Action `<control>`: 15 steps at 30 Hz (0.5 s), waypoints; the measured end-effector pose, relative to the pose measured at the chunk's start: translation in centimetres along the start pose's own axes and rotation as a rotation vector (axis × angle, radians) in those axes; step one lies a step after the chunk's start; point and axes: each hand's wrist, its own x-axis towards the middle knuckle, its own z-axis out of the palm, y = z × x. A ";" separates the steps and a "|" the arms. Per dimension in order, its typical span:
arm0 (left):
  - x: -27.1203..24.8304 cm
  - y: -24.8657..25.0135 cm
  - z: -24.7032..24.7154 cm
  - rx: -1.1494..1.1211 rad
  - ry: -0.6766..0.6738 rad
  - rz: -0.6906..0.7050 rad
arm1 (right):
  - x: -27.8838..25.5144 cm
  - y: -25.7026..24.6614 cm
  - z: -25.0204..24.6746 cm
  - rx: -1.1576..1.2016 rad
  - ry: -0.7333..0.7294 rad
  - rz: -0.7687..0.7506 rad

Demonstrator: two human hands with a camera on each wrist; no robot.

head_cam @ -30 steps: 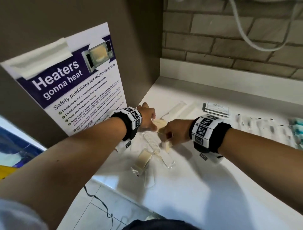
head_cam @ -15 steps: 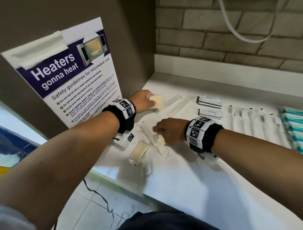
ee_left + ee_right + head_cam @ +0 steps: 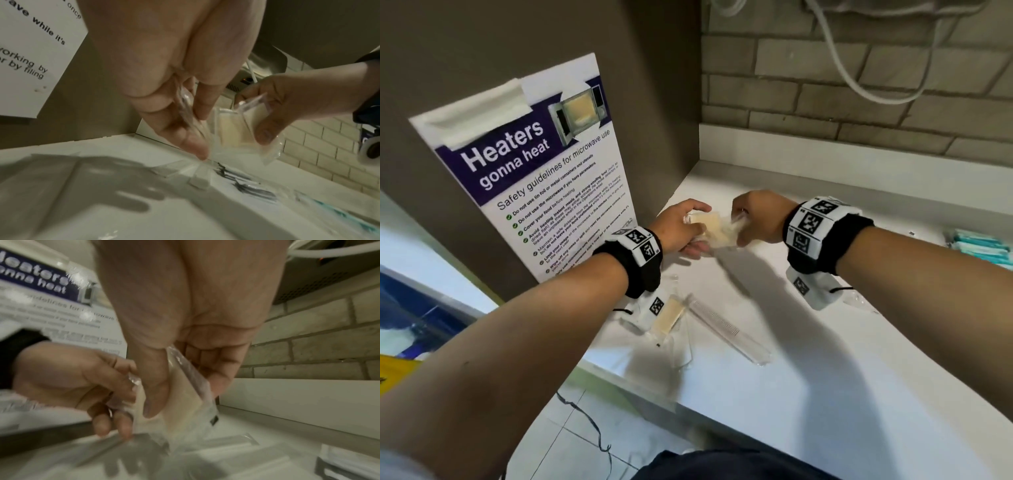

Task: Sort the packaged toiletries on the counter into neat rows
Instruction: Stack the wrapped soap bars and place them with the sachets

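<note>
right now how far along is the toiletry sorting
Partly done. The teal packets at the counter's far right already lie lined up. In hand: the left hand and right hand each grip clear-wrapped cream soap packets, held together above the counter. Left: one soap packet and a wrapped comb lie loose and askew near the front edge.
</note>
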 end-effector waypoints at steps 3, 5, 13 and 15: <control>-0.4 1.0 0.0 -0.091 0.004 0.002 | 0.4 -0.7 -0.7 0.041 0.030 -0.005; -0.7 1.3 0.0 -0.196 -0.024 -0.022 | 0.5 -1.1 -0.9 0.059 0.050 -0.015; -0.9 1.0 0.0 -0.085 -0.145 -0.001 | 1.0 -2.9 -0.1 0.090 0.110 -0.034; -0.8 0.5 -0.1 -0.093 -0.128 0.013 | 1.1 -3.2 0.3 0.097 0.121 -0.041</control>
